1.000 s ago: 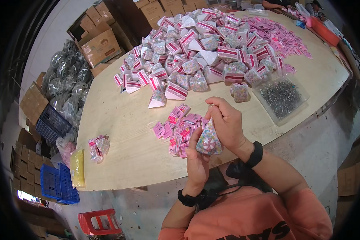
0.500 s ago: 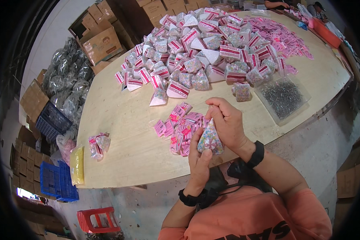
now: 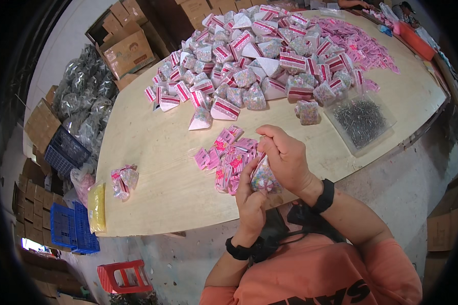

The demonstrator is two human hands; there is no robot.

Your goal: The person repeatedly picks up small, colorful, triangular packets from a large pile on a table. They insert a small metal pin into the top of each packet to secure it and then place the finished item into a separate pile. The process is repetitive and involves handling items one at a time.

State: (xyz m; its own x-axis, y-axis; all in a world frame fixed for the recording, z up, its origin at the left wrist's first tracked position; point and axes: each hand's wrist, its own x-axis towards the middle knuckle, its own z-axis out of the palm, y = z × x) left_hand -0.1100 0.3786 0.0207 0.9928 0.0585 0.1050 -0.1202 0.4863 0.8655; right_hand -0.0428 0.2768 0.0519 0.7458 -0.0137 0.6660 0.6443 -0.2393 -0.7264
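Observation:
Near the table's front edge, my left hand (image 3: 250, 206) and my right hand (image 3: 289, 161) hold a wedge-shaped cake-slice toy (image 3: 266, 179) between them. Its speckled pastel side faces me, and it seems to be in clear wrapping. My left fingers and thumb grip its lower left part. The right fingers pinch at its pointed top; what exactly they hold there is hidden. Just left of the toy lies a loose heap of small pink printed cards (image 3: 234, 161).
Behind is a big pile of cake-slice toys (image 3: 239, 79), with more pink cards (image 3: 359, 46) beyond. A clear tray (image 3: 358, 151) of thin dark pieces stands right. Two wrapped toys (image 3: 124, 181) and a yellow bag (image 3: 97, 208) lie left. A red stool (image 3: 122, 277) stands below.
Both hands have shifted slightly left with the toy. My right fingers now cover more of its top, and the toy has tilted a little.

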